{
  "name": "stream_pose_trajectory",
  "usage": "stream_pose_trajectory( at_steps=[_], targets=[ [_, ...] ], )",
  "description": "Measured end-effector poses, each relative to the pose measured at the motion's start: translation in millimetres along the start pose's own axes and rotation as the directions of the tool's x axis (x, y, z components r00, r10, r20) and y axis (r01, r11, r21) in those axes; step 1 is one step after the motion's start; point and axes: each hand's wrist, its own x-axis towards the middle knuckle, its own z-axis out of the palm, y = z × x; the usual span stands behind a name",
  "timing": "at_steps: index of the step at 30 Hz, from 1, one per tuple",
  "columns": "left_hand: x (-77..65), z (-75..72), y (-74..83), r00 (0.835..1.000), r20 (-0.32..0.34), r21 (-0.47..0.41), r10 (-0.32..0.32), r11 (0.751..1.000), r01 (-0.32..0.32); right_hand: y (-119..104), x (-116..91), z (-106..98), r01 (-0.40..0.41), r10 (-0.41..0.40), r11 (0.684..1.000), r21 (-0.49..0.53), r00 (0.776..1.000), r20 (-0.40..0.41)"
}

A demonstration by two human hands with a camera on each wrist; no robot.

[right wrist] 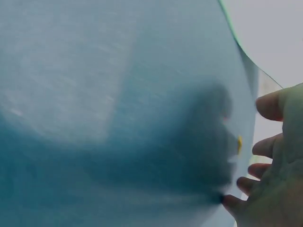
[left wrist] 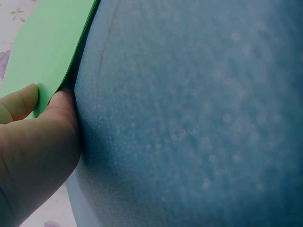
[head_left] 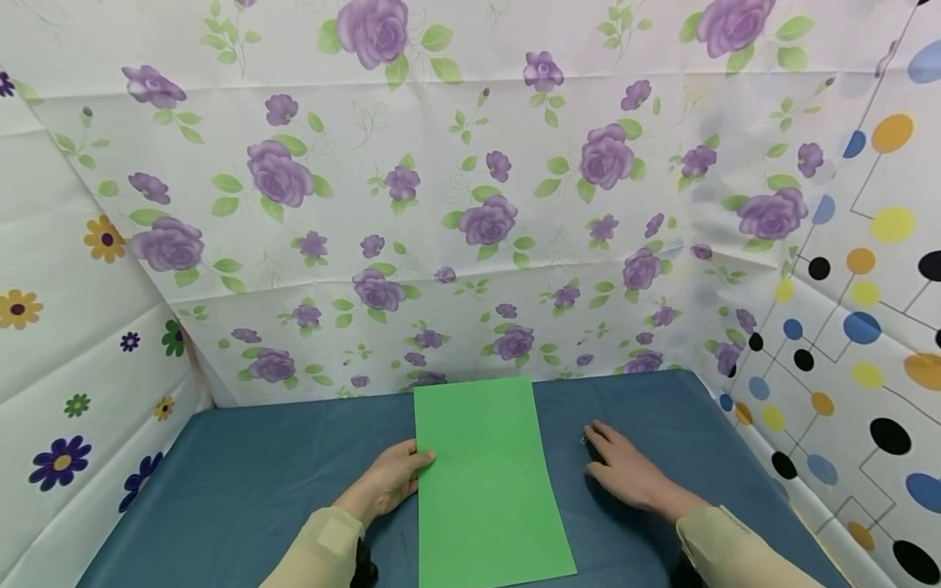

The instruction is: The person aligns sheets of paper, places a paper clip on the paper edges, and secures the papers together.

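A bright green sheet of paper (head_left: 485, 482) lies lengthwise over the front middle of the table. My left hand (head_left: 393, 478) pinches its left edge, thumb on top and a finger underneath; the left wrist view shows the same grip on the green paper (left wrist: 49, 47) from close up. To the right of the sheet and apart from it, my right hand (head_left: 628, 469) is low over the cloth with its fingers extended. A tiny pale, shiny thing (head_left: 584, 438) shows beside its fingertips, too small to name. In the right wrist view the fingers (right wrist: 265, 147) are spread, with nothing seen between them.
Blue cloth (head_left: 294, 465) covers the table. A white sheet with purple roses (head_left: 375, 327) hangs behind its far edge. Patterned sheets stand at both sides: flowers (head_left: 62, 461) on the left, coloured dots (head_left: 860, 327) on the right.
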Motion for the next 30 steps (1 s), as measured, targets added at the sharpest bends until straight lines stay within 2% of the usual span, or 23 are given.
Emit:
stream_pose_trajectory(
  at_steps=[7, 12, 19, 24, 30],
  targets=[
    [0.3, -1.2, -0.8, 1.000, 0.000, 0.000, -0.001, 1.000, 0.001, 8, 13, -19, 0.014, -0.019, 0.999, -0.047, 0.994, -0.110],
    [0.4, -0.1, -0.6, 1.000, -0.005, 0.007, -0.001, 1.000, 0.001, 20, 28, -20, 0.022, -0.038, 0.995, -0.099, 0.987, -0.159],
    [-0.4, 2.6, 2.3, 1.000, -0.013, -0.005, -0.009, 1.000, 0.009, 28, 43, -16, 0.073, -0.100, 0.979, -0.190, 0.985, -0.138],
    [-1.1, 3.7, 3.1, 1.000, -0.009, 0.000, -0.009, 1.000, 0.009, 25, 46, -17, 0.103, -0.125, 0.976, -0.191, 0.987, -0.106],
    [0.0, 3.2, 2.4, 1.000, -0.005, 0.007, -0.003, 1.000, 0.003, 22, 47, -18, 0.099, -0.115, 0.980, -0.174, 0.990, -0.084]
  ],
)
